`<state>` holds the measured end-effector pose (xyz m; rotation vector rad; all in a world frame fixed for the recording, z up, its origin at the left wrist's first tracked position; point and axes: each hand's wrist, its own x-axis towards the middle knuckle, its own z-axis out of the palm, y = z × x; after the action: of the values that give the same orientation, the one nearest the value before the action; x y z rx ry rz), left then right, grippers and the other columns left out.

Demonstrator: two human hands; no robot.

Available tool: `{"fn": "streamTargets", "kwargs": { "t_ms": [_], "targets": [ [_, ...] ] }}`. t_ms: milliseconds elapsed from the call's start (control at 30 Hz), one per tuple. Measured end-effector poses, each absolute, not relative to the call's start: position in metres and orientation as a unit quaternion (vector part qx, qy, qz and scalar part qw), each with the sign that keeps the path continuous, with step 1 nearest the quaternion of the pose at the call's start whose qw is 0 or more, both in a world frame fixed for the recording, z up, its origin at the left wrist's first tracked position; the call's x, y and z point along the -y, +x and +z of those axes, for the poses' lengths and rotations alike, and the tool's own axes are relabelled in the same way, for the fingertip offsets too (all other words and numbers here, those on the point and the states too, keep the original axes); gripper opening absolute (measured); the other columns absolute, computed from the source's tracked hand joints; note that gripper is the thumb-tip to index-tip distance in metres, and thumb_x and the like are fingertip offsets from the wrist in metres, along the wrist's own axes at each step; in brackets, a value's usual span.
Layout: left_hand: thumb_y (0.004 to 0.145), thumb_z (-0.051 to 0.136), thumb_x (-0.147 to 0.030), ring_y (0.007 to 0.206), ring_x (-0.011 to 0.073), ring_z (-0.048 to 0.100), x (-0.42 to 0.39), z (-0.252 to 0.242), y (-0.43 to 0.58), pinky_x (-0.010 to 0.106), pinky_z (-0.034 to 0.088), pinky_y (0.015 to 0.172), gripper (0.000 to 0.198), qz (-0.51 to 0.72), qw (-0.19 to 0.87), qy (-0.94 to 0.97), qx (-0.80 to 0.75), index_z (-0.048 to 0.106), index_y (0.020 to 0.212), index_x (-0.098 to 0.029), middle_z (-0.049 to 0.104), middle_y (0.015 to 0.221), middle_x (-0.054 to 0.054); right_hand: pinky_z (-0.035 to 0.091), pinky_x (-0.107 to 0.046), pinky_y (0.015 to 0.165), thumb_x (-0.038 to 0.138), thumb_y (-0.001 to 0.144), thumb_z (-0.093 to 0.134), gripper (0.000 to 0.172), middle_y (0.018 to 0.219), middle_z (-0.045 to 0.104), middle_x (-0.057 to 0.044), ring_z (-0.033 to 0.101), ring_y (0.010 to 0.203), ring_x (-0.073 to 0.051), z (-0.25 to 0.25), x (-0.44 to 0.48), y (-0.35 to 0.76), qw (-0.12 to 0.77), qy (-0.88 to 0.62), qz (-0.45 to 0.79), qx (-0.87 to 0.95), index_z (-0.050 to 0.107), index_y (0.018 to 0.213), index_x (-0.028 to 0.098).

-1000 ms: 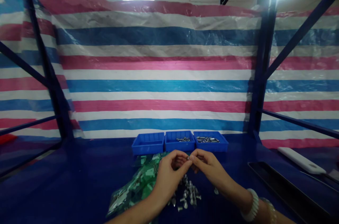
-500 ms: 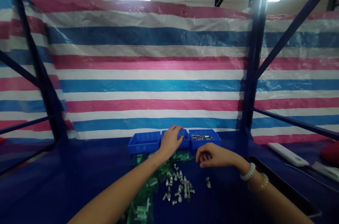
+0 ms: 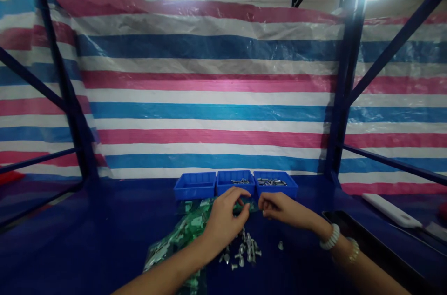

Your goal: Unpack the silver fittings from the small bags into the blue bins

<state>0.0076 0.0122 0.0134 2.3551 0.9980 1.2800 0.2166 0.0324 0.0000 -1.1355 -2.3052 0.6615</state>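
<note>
My left hand [image 3: 225,218] hovers over a pile of small metal screws [image 3: 244,251] on the blue bench, just in front of the middle blue bin [image 3: 234,188]. Its fingers are loosely curved and apart, with nothing seen in them. My right hand [image 3: 279,209] is beside it to the right, fingers curled into a pinch near the right blue bin [image 3: 291,189]; what it holds is too small to make out. Both the middle and right bins hold metal parts. The left blue bin [image 3: 194,187] looks bare inside.
Green plastic bags [image 3: 181,234] lie left of the screw pile. One loose screw [image 3: 280,244] lies to its right. A black tray [image 3: 370,244] and a white flat object [image 3: 391,209] sit at the right. Blue rack posts [image 3: 340,113] and a striped tarp [image 3: 209,99] close the back.
My left hand has pulled back from the middle bin to above the screw pile. My right hand stayed near the right bin, fingers still curled.
</note>
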Motion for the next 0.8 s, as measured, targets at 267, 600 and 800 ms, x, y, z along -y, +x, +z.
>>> {"fn": "streamTargets", "kwargs": {
  "t_ms": [267,600,800],
  "targets": [
    [0.074,0.068,-0.031,0.063,0.0143,0.061,-0.009,0.001,0.016,0.026,0.046,0.064,0.018,0.508,0.497,0.604,-0.36,0.055,0.077,-0.018,0.062,0.064,-0.002,0.048,-0.034,0.08,0.014,0.092,0.045,0.023,0.094,0.063,-0.006,0.06,0.089,-0.02,0.008,-0.008,0.185,0.443,-0.323,0.1,0.83,0.064,0.1,0.023],
    [0.074,0.069,-0.034,0.066,0.0135,0.061,-0.004,-0.001,0.017,0.027,0.048,0.069,0.019,0.517,0.567,0.535,-0.354,0.062,0.075,-0.016,0.063,0.067,-0.001,0.049,-0.034,0.075,0.021,0.089,0.055,0.012,0.085,0.068,-0.005,0.062,0.08,-0.019,0.007,-0.007,0.191,0.434,-0.319,0.077,0.839,0.067,0.092,0.022],
    [0.08,0.063,-0.04,0.075,0.0164,0.063,0.0,0.004,0.019,0.028,0.05,0.073,0.026,0.534,0.561,0.531,-0.344,0.066,0.078,-0.014,0.066,0.077,0.005,0.041,-0.028,0.058,0.035,0.086,0.058,0.021,0.066,0.058,0.0,0.053,0.061,-0.015,0.007,-0.004,0.181,0.504,-0.395,0.151,0.753,0.06,0.072,0.02]
  ]
}}
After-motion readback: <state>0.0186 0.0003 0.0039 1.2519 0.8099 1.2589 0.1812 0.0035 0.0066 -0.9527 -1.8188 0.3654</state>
